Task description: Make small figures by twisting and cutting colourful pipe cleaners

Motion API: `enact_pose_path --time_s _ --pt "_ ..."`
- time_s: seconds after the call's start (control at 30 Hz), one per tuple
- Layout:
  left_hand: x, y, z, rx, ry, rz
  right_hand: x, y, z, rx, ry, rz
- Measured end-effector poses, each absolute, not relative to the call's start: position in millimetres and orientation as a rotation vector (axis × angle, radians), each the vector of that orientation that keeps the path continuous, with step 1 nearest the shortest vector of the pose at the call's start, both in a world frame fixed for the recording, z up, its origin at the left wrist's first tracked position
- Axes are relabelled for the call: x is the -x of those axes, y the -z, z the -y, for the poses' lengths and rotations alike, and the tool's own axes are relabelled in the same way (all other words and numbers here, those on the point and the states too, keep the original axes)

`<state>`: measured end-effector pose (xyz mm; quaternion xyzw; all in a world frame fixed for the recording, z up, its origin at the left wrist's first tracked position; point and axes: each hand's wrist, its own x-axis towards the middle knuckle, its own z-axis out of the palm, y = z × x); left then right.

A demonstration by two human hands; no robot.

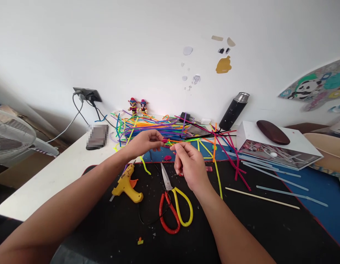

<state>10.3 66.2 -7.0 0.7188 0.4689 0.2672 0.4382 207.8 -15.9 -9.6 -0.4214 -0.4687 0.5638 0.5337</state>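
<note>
My left hand and my right hand meet above the black mat, fingertips pinched together on a small pink piece. Both hands are closed in a pinch around it. Just below them lies another small pink piece on the mat. A pile of coloured pipe cleaners spreads behind the hands. Scissors with one red and one yellow handle lie under my right wrist. To the left, beneath my left forearm, a yellow glue gun rests on the mat.
A black flask leans on the wall. A white box with a dark oval case on top sits at right, clear glue sticks and a wooden skewer before it. A fan stands left; two figurines stand by the wall.
</note>
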Motion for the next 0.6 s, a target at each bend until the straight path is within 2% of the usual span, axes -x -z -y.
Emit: enact_pose_path --time_s 0.17,0.6 --pt "-9 -20 -33 -1.593 -0.866 -1.005 -205 13 17 1.052 -1.302 1.214" --pt "-17 -26 -28 -1.677 -0.690 -0.956 -204 22 18 1.119 -1.160 1.334"
